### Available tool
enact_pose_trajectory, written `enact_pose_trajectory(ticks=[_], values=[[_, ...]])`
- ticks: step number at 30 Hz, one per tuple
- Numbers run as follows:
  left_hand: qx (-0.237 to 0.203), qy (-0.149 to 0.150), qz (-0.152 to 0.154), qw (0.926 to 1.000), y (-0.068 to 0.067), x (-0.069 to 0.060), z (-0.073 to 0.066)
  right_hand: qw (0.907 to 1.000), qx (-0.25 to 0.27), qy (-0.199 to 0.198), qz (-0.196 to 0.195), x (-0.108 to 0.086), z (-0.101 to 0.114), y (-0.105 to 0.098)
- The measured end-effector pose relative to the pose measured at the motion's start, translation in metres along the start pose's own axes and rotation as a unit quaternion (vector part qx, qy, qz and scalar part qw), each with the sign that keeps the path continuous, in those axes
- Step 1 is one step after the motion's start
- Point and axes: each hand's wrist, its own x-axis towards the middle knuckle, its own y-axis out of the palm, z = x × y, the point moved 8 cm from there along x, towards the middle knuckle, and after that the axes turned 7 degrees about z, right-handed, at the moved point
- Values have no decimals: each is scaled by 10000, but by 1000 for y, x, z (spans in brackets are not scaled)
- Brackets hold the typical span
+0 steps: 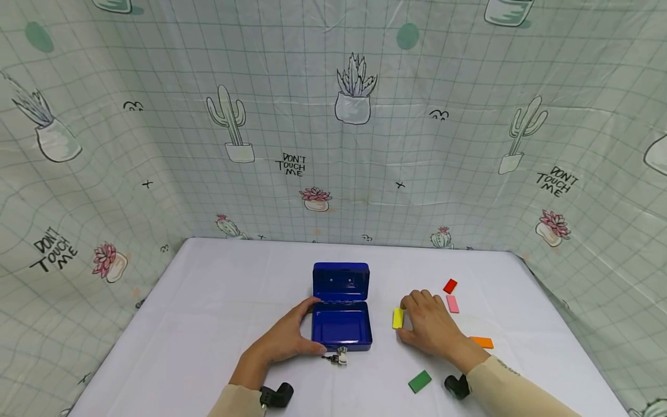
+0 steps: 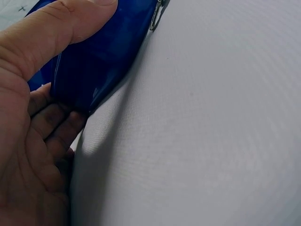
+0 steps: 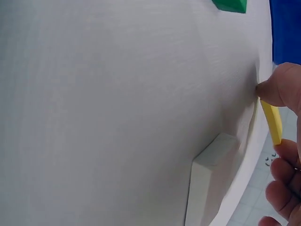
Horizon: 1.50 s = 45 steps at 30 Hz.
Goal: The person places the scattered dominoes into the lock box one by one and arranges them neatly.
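A small blue cash box stands on the table with its lid raised. My left hand grips its left side, thumb at the front wall and fingers toward the back corner; the left wrist view shows the thumb over the blue wall. Keys hang at the box's front. Right of the box, my right hand pinches a yellow block by its ends between thumb and fingers. In the right wrist view the yellow block appears edge-on.
Around my right hand lie a red block, a pink block, an orange block and a green block. A whitish block shows in the right wrist view. Patterned cloth hangs behind the white table.
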Motion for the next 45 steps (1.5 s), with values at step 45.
enact_pose_trajectory(ticks=[45], values=[[-112,-41,21,9999,-1,-2,-1,9865,-497,-1308,-853,40,98,-37]])
